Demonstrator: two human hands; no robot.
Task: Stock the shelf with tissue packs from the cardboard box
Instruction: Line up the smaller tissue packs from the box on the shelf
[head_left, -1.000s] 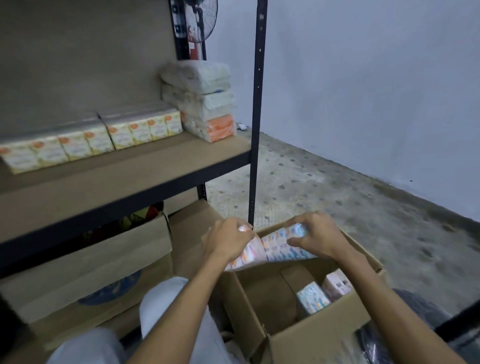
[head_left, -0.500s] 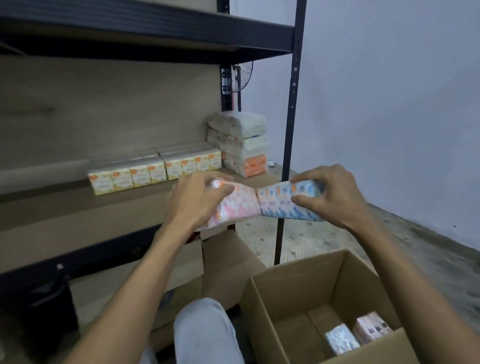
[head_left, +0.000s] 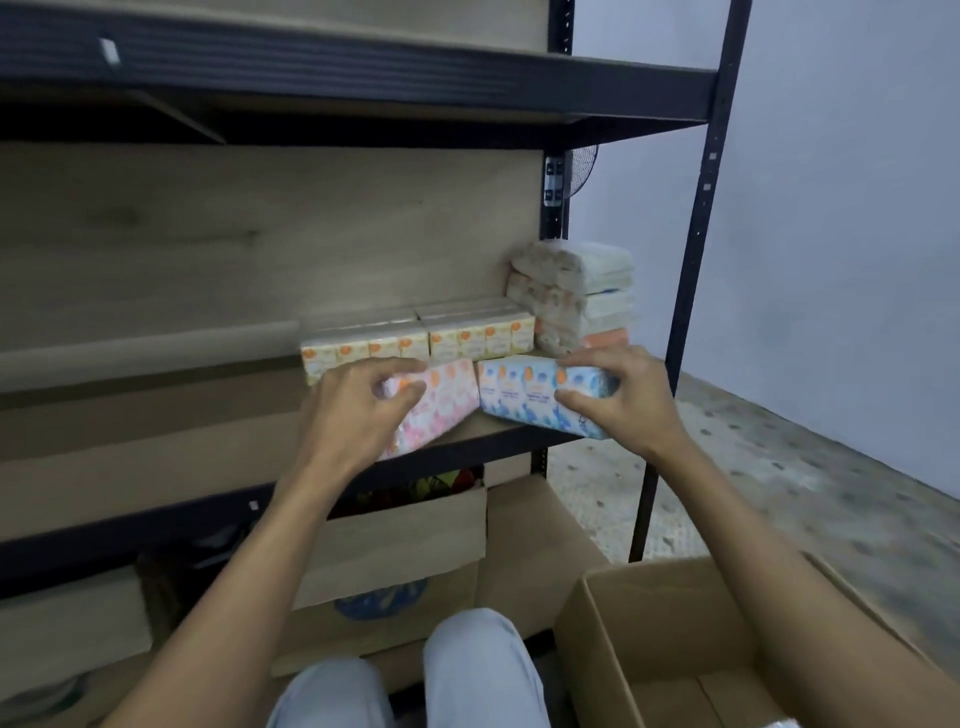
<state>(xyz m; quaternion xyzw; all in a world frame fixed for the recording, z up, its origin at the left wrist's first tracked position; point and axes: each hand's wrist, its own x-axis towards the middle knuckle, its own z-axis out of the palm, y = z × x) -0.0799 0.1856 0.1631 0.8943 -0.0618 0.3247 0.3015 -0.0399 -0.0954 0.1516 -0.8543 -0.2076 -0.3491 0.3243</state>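
the left hand (head_left: 358, 410) is clenched around a pink-and-white flowered plastic-wrapped tissue pack (head_left: 441, 405), fingers over its top and thumb against its near face. the right hand (head_left: 618, 400) grasps a blue-and-white plastic-wrapped tissue pack (head_left: 519, 395) the same way. the two packs meet end to end, touching at the middle, with their long axes running left to right along the front edge of the wooden shelf board with a black metal rim (head_left: 156, 467).

both packs sit at the front lip of the board. the pink one tilts, its near lower corner hanging down past the edge; whether either rests fully on the wood cannot be told. directly behind them, further in, stands a row of small cream boxed tissue packs with orange dots (head_left: 421, 340), and to the right of that row a stack of soft white and orange wrapped bundles (head_left: 576, 296).

the relation that matters is depth: the free strip of board lies between the held packs and the cream row, straight away from the hands. the next move probably calls for an even forward push from both hands, keeping the long axes parallel to that row, so the pink pack levels onto the wood.

the open brown cardboard box (head_left: 675, 649) sits low on the right, nearer the right arm; its bottom is mostly out of view.
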